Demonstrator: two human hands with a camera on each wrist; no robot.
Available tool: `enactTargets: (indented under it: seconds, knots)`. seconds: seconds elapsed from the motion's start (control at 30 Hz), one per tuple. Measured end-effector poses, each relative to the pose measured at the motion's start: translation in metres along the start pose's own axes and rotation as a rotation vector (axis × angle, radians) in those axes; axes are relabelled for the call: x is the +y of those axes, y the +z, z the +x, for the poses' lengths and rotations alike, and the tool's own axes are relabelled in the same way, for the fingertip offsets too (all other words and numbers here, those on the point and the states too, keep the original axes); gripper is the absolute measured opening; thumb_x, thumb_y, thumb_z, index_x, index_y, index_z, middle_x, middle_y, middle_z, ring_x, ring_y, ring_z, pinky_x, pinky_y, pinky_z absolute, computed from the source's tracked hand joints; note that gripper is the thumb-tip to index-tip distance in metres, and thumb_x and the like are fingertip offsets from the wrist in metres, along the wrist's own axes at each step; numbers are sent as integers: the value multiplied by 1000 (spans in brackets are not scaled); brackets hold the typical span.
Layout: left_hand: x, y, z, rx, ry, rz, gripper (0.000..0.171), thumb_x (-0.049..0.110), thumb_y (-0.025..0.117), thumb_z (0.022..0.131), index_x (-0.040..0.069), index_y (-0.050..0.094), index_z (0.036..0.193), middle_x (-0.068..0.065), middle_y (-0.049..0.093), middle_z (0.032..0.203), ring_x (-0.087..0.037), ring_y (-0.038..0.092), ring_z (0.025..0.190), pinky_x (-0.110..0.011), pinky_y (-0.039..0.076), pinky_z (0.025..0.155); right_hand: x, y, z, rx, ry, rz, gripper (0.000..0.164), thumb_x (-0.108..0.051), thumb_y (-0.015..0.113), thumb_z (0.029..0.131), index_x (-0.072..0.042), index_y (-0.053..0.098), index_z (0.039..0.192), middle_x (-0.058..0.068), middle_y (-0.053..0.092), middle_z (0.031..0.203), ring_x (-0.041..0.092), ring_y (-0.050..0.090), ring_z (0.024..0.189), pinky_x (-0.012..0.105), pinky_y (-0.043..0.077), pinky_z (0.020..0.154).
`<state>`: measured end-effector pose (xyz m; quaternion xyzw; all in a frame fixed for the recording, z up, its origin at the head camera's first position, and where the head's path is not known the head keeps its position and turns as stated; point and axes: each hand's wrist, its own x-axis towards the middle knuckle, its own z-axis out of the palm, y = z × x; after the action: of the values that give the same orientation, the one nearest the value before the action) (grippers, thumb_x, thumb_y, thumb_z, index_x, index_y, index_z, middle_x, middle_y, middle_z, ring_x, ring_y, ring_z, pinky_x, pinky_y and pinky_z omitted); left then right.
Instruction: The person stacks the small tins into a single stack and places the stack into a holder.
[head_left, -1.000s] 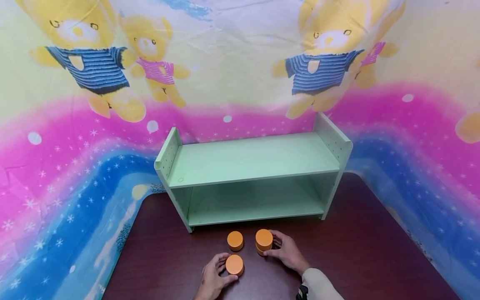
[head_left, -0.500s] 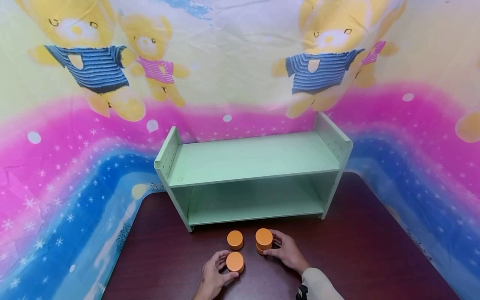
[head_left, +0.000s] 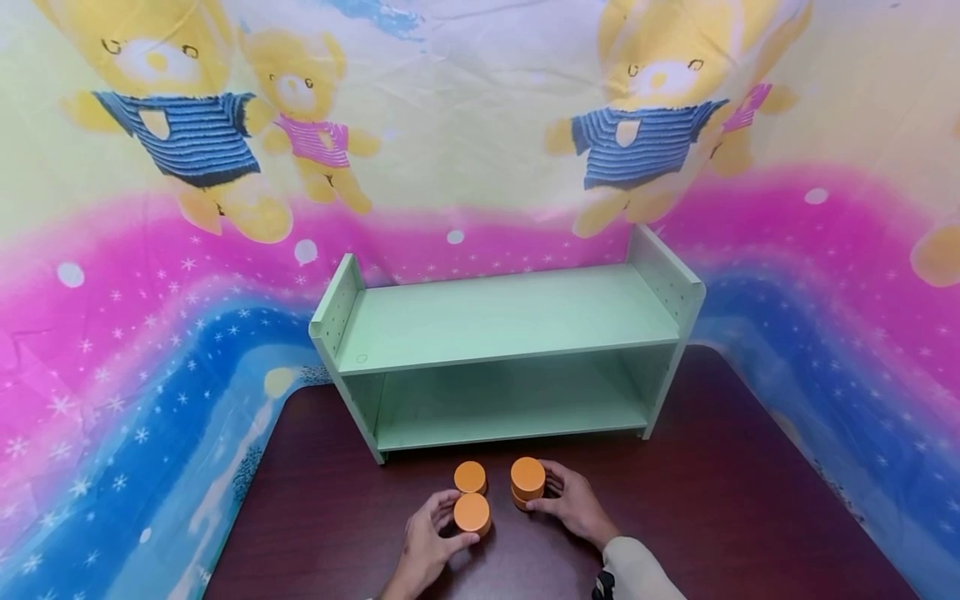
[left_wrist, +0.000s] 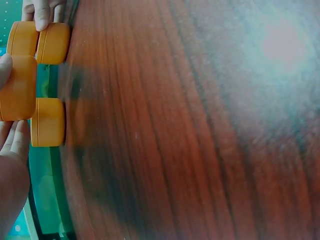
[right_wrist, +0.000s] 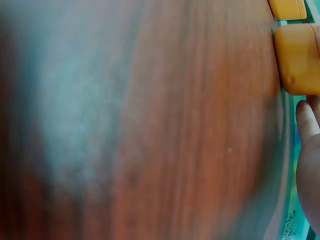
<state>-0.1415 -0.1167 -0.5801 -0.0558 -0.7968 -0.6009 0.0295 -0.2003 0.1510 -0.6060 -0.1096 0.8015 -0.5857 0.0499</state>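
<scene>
In the head view, my left hand (head_left: 429, 542) grips a squat round orange lidded container (head_left: 472, 512) between thumb and fingers, raised off the table. Behind it a matching orange container (head_left: 469, 477) stands upright on the table, partly overlapped. To the right, my right hand (head_left: 579, 504) holds a stack of two such containers, the upper one (head_left: 528, 475) on the lower one (head_left: 521, 502). The left wrist view shows the held container (left_wrist: 19, 89) higher than the standing one (left_wrist: 49, 122). A lower container (right_wrist: 297, 59) appears beside my right fingers in the right wrist view.
A pale green two-tier shelf (head_left: 510, 317) stands on the dark red-brown table (head_left: 750, 500) just behind the containers. A cloth backdrop (head_left: 465, 125) printed with bears hangs around the table's back and sides.
My left hand has lifted its container and moved it forward, up to the standing one. The right hand and its stack have stayed in place.
</scene>
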Motion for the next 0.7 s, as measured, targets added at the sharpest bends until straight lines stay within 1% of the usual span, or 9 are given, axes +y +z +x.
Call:
enactTargets:
  seconds: [0.1,0.3,0.47,0.57,0.7]
  knots:
    - [1,-1,2,-4,4,-23,64,0,92,65,-8,60,120,-23,65,122,-36,64,112,-31,56,93,0,0,0,2,5,-7,73,-14,89,74,3,54,136,23,60,131,41,57,123,44,51,101]
    - [3,-2,7,4,-5,-1,65,4,93,65,-5,61,121,-20,65,123,-32,64,112,-28,56,93,0,0,1,3,5,-19,73,-14,89,74,4,55,136,23,61,130,41,57,123,44,51,101]
    - [5,-1,11,13,10,-11,65,1,92,65,-6,60,121,-21,65,123,-33,65,111,-30,56,93,-1,-1,1,1,6,-14,73,-15,89,74,3,55,136,22,61,130,40,57,123,45,51,101]
    - [8,0,13,21,2,-22,65,-2,91,65,-7,60,121,-21,65,124,-33,64,112,-32,56,94,-1,-1,1,-3,5,-12,73,-15,89,74,3,55,136,22,61,130,40,57,122,45,51,101]
    - [13,1,17,23,4,-20,64,1,91,66,-5,61,122,-19,65,124,-33,64,113,-31,56,94,0,-1,1,-2,-2,-5,72,-14,89,74,3,55,135,22,61,129,40,57,122,43,51,101]
